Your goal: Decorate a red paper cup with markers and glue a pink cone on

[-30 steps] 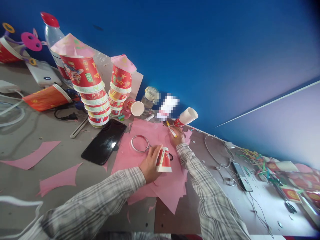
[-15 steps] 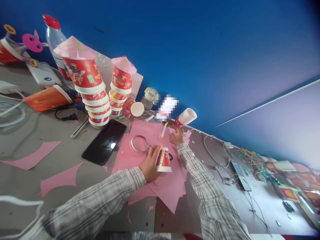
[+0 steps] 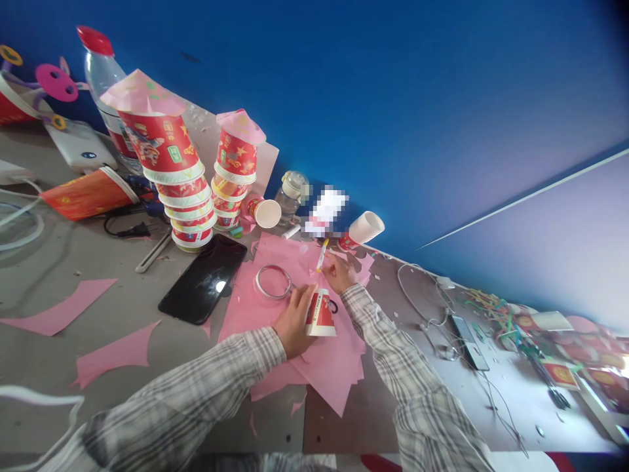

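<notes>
My left hand (image 3: 293,322) is wrapped round a small red and white paper cup (image 3: 322,313), which stands wide rim down over pink paper (image 3: 275,321). The fingers of my right hand (image 3: 340,273) are bent into a pinch at a slim white marker pen with a yellow end (image 3: 322,255). Their tips touch its side, and it lies on the paper. Left of the cup is a roll of clear tape (image 3: 273,282). Just beyond my right hand, a red and white paper cup (image 3: 361,229) leans with its mouth up.
Two towers of stacked paper cups (image 3: 162,147) (image 3: 236,154) with pink cone roofs stand at the back left. A black phone (image 3: 202,278) lies left of the paper. A clear jar (image 3: 291,196) is by the blue wall. Cables (image 3: 427,308) and a second phone (image 3: 469,344) are to the right.
My right hand has moved left and toward me, from beside the leaning cup to the marker pen, and its fingers have curled in. My left hand keeps the small cup where it was.
</notes>
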The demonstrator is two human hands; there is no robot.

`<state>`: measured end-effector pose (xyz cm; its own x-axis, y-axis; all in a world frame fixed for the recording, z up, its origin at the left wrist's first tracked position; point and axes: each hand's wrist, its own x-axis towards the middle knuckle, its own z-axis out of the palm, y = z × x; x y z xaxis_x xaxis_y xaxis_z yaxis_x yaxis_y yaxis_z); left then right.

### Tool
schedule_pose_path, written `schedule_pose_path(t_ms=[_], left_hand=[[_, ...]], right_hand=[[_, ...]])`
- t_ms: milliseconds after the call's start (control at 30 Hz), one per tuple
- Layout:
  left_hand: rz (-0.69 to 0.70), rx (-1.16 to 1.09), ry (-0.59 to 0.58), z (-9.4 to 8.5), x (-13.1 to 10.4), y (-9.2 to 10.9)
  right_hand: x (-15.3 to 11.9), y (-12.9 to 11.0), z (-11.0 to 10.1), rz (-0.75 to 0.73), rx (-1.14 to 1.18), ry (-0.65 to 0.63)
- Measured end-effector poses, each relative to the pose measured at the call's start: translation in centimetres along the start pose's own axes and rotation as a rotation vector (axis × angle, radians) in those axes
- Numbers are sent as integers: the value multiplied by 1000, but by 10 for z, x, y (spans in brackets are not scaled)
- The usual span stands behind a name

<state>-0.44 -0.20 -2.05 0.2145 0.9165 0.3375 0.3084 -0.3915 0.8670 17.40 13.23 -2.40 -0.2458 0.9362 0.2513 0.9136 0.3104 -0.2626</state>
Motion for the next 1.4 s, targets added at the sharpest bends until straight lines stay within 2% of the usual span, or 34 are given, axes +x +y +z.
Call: schedule_pose_path(t_ms=[167, 333, 533, 767, 933, 1100, 1167, 1233, 1300, 1400], left_hand=[[27, -3, 8, 1, 0, -1], [36, 1, 18, 2, -1, -1], [42, -10, 6, 1, 0, -1], [42, 8, 7, 2, 1, -2], [48, 22, 19, 2, 1, -2], [46, 14, 21, 0, 1, -2], [61, 28, 30, 1, 2, -3], [76, 51, 47, 1, 3, -3], [88, 72, 62, 1, 4, -3], [107, 88, 73, 0, 5, -1]], right_hand=[[6, -6, 4, -34, -33, -71], [13, 0, 2, 0, -52, -14], [1, 19, -4, 123, -62, 64], [-6, 25, -3, 244, 34, 36], [-14, 10, -20, 223, 227, 107], [-49, -9, -60, 251, 462, 214], [-65, -20, -77, 222, 818, 309], [-81, -34, -90, 219, 995, 405], [-95, -49, -95, 220, 1131, 494], [-111, -70, -87, 197, 1308, 523]])
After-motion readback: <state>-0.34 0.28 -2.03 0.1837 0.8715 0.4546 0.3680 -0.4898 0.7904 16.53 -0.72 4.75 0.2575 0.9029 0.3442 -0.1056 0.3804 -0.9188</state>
